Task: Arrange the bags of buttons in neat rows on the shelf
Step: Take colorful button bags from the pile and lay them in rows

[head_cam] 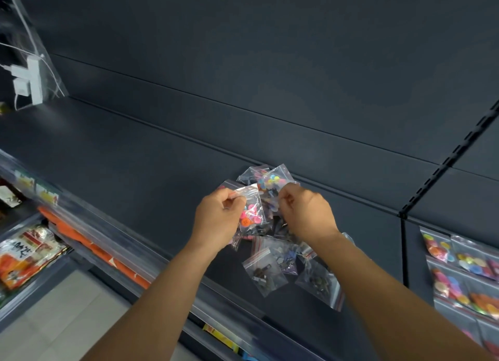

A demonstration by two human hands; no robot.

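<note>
Nearest you, loose bags [266, 273] sprawl at odd angles on the dark shelf [135, 166]. Your left hand [220, 220] pinches a bag of pink buttons [251, 209] by its top edge, long axis hanging downward; your right hand [305, 212] pinches into the heap beside it. Risk: slick film slips, or lifting drags neighbours off the front lip. Beyond, a pastel bag [274, 180] tilts up-right.

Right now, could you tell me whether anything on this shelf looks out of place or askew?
Yes: the bags of buttons lie in a loose, overlapping heap on the dark shelf, tilted at all angles. The left hand and right hand each pinch a bag. The next bay's bags lie in rows.
</note>
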